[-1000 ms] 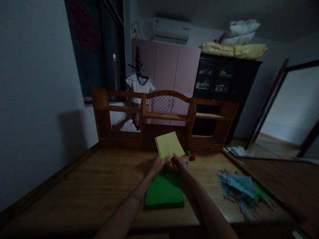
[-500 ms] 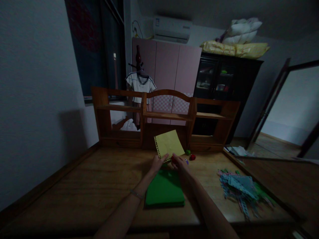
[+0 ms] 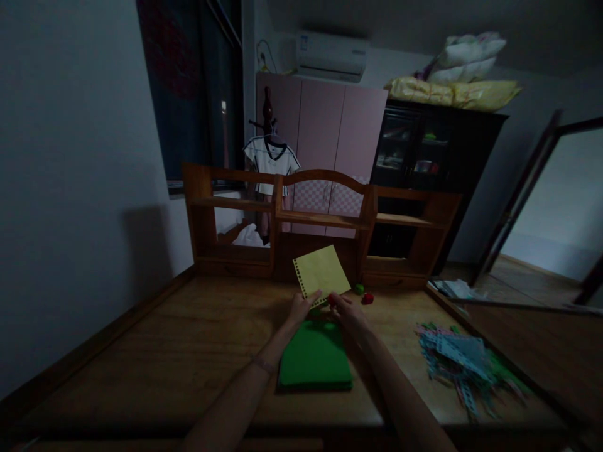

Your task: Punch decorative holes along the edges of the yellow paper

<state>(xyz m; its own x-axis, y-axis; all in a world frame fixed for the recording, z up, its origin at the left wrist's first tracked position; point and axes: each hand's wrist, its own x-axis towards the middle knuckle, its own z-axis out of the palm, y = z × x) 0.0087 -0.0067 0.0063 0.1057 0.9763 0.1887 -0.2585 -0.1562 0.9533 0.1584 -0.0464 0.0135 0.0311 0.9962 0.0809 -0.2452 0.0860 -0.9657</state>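
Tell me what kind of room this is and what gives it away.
Probably a bedroom or study at home: a wooden desk with a built-in shelf hutch, a pink wardrobe behind it, and a white T-shirt hanging on a coat stand.

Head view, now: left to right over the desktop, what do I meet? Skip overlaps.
Yellow punched sheet → small green object → small red object on the desk → jumbled pile of mostly bluish pieces.
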